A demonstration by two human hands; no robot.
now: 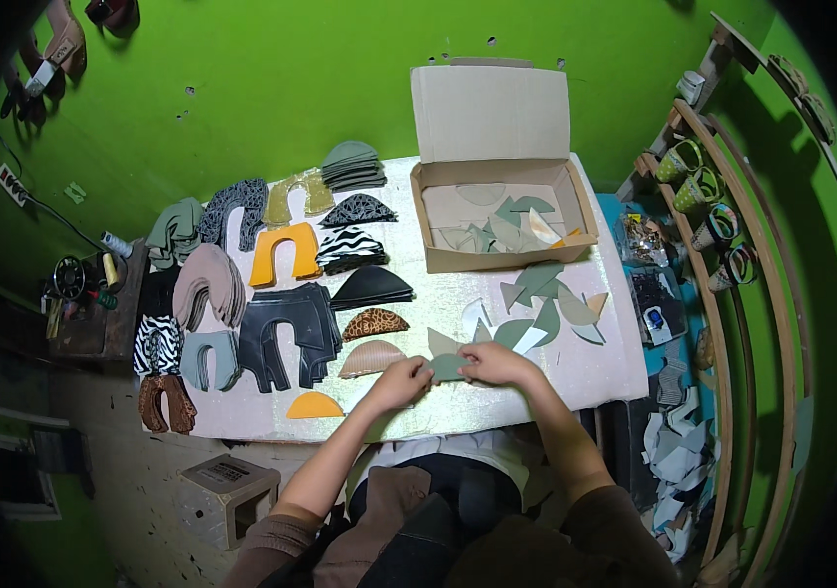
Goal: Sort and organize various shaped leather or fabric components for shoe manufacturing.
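Between my two hands, at the table's near edge, is a grey-green half-round cut piece (449, 368). My left hand (402, 382) grips its left end, fingers closed. Its right end is pinched in the fingers of my right hand (490, 364). A beige pointed scrap (442, 343) lies just beyond it. Right of my hands are loose green, beige and white offcuts (541, 279). To the left lie half-round pieces: a striped beige stack (372, 359), a leopard-print stack (375, 323), a black stack (372, 287) and an orange one (315, 405).
An open cardboard box (497, 259) holding offcuts stands at the back right. Stacks of U-shaped pieces, including dark grey (291, 333) and orange (284, 255), cover the table's left. A wooden rack (722, 323) with shoes is at right, a stool (227, 495) below left.
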